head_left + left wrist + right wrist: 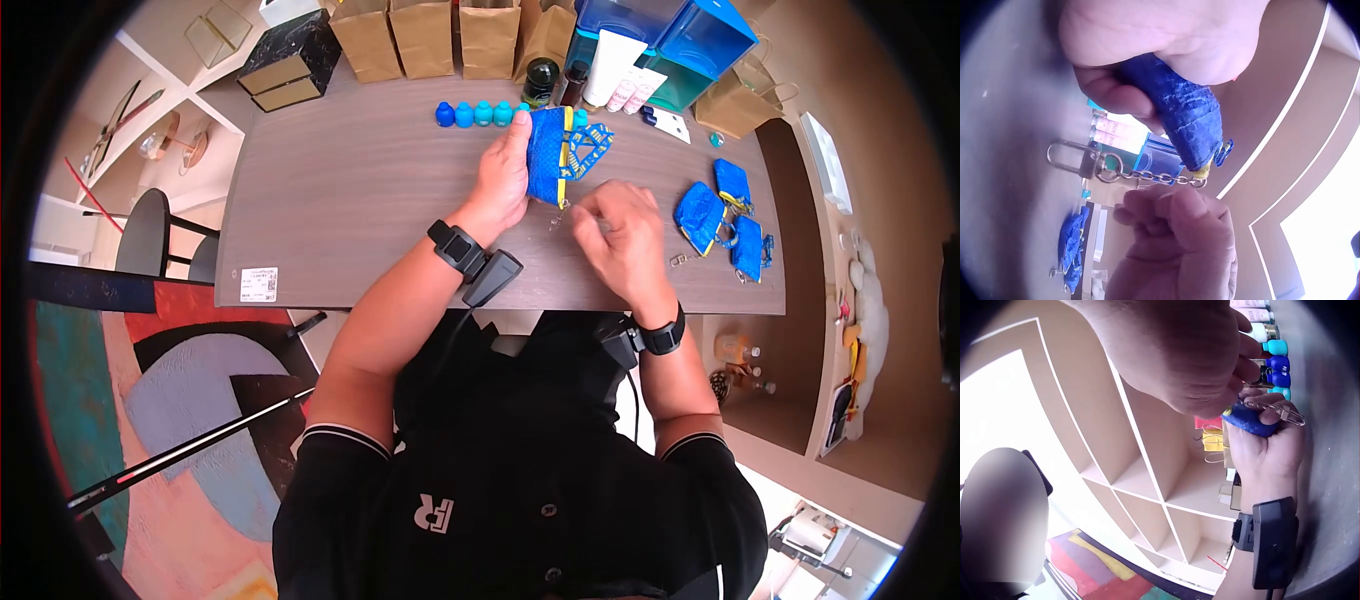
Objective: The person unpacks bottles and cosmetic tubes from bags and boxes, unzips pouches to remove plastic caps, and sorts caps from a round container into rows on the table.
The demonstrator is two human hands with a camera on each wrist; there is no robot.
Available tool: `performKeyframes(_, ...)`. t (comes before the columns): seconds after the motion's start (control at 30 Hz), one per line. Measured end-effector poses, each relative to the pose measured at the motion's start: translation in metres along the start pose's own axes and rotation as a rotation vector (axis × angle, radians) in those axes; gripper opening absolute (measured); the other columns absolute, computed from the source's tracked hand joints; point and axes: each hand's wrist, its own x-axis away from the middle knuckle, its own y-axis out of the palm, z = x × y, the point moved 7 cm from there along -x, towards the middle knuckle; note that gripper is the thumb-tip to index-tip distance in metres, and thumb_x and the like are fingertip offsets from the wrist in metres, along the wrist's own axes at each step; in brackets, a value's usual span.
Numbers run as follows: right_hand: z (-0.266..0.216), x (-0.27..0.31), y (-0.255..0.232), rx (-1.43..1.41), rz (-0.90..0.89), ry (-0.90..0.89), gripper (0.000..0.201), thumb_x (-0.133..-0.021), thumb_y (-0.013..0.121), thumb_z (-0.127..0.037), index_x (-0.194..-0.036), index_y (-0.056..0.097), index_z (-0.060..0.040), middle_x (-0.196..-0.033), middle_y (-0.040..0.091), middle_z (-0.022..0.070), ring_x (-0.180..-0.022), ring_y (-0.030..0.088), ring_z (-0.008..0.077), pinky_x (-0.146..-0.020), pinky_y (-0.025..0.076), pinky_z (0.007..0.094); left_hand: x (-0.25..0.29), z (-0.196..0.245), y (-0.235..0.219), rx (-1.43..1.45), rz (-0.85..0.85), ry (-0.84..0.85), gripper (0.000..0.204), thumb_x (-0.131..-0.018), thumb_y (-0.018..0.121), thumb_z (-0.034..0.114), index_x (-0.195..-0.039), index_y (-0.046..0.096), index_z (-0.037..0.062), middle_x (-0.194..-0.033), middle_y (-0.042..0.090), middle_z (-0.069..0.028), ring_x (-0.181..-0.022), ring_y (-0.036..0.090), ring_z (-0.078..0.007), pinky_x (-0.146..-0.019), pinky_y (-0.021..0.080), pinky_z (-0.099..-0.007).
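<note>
My left hand (500,180) grips a small blue zip pouch (546,155) with yellow trim, held over the table. A blue-and-yellow patterned strap (588,150) sticks out on its far right side. From the pouch's near end hangs a metal chain (1155,177) with a swivel clasp (1075,159) on it. Just beside that end is my right hand (625,235), fingers curled and thumb near the index finger. In the left wrist view its fingertips are right at the chain's ring (1198,182); I cannot tell whether they pinch anything.
Three more blue pouches (700,215) lie at the table's right. Small blue and turquoise bottles (484,113) stand in a row behind my left hand. Farther back are paper bags (422,40), a black marbled box (290,60), white tubes (612,65) and blue bins (705,45).
</note>
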Motion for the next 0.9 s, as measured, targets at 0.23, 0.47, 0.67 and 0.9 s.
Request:
performKeyframes(0.23, 0.001, 0.0, 0.003, -0.068, -0.004, -0.002, 0.014, -0.08, 0.076, -0.016, -0.084, 0.065, -0.0076, -0.083, 0.065, 0.0079, -0.08, 0.062, 0.0298, -0.074, 0.044, 0.0424, 0.0, -0.002, 0.007, 0.017, -0.085, 0.015, 0.058, -0.105, 0.049, 0.051, -0.129, 0.062, 0.0003, -0.117, 0.07, -0.0102, -0.102, 0.069, -0.0166, -0.091, 0.057, -0.0329)
performKeyframes(0.47, 0.008, 0.002, 0.0, -0.12, 0.0, 0.067, 0.011, -0.082, 0.073, -0.013, -0.083, 0.064, -0.0064, -0.08, 0.064, 0.0083, -0.08, 0.062, 0.0301, -0.075, 0.044, 0.0421, 0.013, -0.002, 0.017, 0.088, -0.532, -0.162, 0.043, -0.097, 0.072, 0.024, -0.135, 0.055, 0.0128, -0.112, 0.069, -0.0035, -0.091, 0.068, -0.0106, -0.06, 0.056, -0.0237)
performKeyframes(0.67, -0.006, -0.001, -0.023, 0.015, -0.138, -0.02, 0.01, -0.082, 0.073, -0.011, -0.084, 0.064, -0.0069, -0.08, 0.063, 0.0081, -0.08, 0.062, 0.0311, -0.072, 0.043, 0.0424, 0.013, -0.008, 0.024, 0.043, -0.515, -0.205, 0.051, -0.09, 0.078, 0.014, -0.135, 0.054, 0.0137, -0.105, 0.067, -0.0009, -0.079, 0.062, -0.0065, -0.048, 0.04, -0.0177)
performKeyframes(0.9, -0.007, -0.013, -0.04, 0.262, -0.073, -0.135, 0.01, -0.081, 0.074, -0.01, -0.082, 0.064, -0.0086, -0.077, 0.061, 0.0052, -0.076, 0.061, 0.0278, -0.068, 0.041, 0.0409, 0.018, -0.007, 0.031, -0.014, -0.575, -0.273, 0.054, -0.09, 0.079, 0.018, -0.136, 0.053, 0.0096, -0.105, 0.066, -0.0035, -0.077, 0.059, -0.0064, -0.047, 0.038, -0.0168)
